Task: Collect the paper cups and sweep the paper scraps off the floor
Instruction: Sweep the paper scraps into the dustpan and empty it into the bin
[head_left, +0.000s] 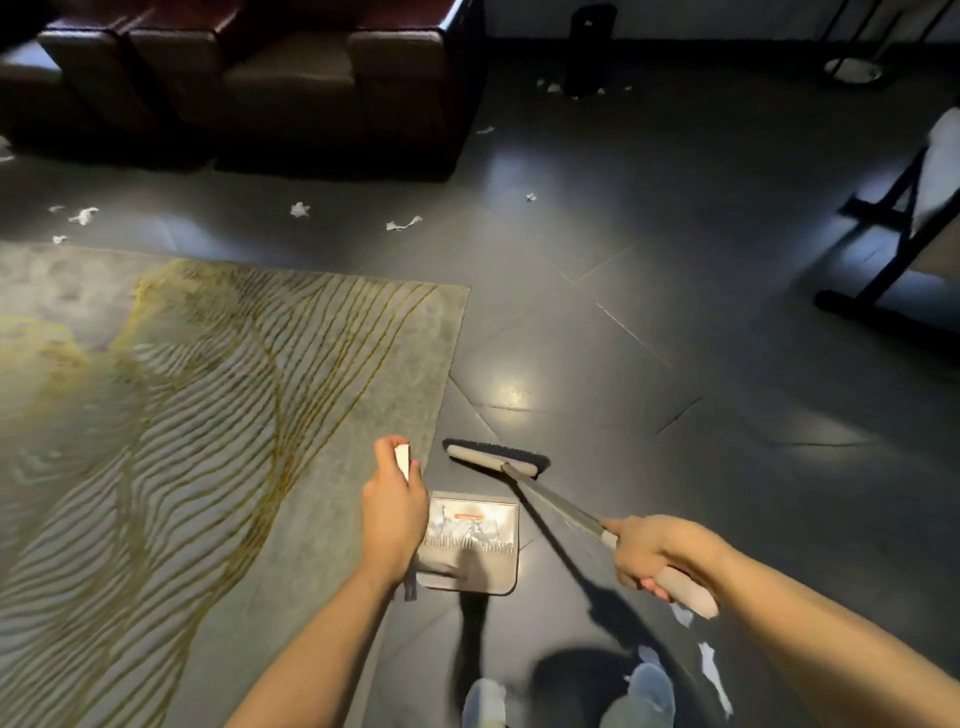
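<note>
Dark floor (675, 312), rug (208, 389) lower left. Sweeping step. My left hand (395, 512) grips the dustpan (498, 582) handle, right hand (654, 556) the broom (493, 460), low centre. Loose paper scraps (299, 209) lie upper left; next I likely carry both there.

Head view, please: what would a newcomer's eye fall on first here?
Bottom centre, the left hand holds a dustpan and the right hand grips a broom, its head just beyond the pan. White scraps dot the dark floor before the sofa.

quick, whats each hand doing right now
left hand: closed, holding the dustpan handle
right hand: closed, holding the broom handle
</note>
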